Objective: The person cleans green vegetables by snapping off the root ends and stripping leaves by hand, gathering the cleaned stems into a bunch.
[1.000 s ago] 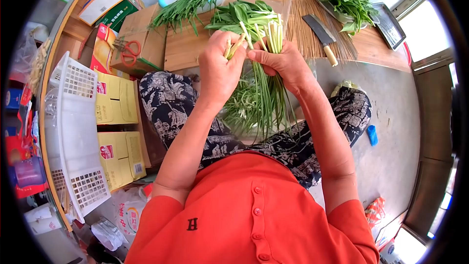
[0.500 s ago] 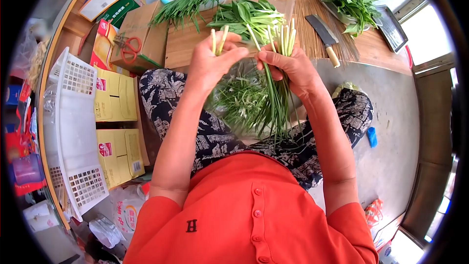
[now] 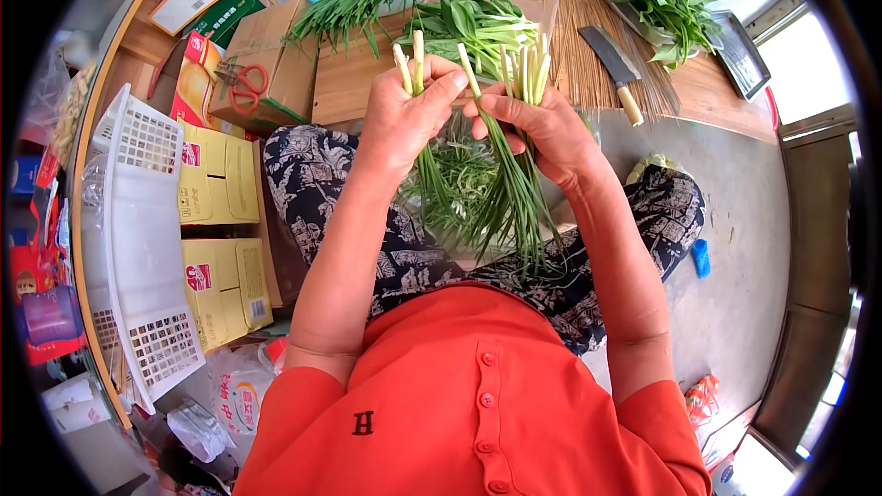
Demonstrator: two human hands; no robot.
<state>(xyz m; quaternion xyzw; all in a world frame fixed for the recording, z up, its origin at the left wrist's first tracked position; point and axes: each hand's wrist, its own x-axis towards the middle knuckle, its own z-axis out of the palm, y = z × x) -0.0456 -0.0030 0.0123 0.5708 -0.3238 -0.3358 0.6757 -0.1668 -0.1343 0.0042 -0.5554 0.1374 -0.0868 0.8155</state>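
Ok, L hand (image 3: 404, 124): on my remote feed it's closed on a small bunch (image 3: 419, 64), pale ends up twd 12, greens hanging twd 6.
R hand (image 3: 551, 133): thumb + fingers pinching a bigger bunch (image 3: 516, 202); long axis approx 12–6, pale ends at 12, greens down.
Odd stalk (image 3: 469, 69): also in R pinch, splayed off bunch, tip twd 11. Key rel IMO: it lies btwn hands, abt 2 from L, 10 from R; L thumb nearest, just beside. Can't tell if touching.
Loose greens (image 3: 462, 165): below both bunches, btwn legs (image 3: 312, 184).
Table (image 3: 344, 96): at 12, w/ leafy greens (image 3: 473, 23); knife (image 3: 606, 55) at 1 from R, handle twd 5.
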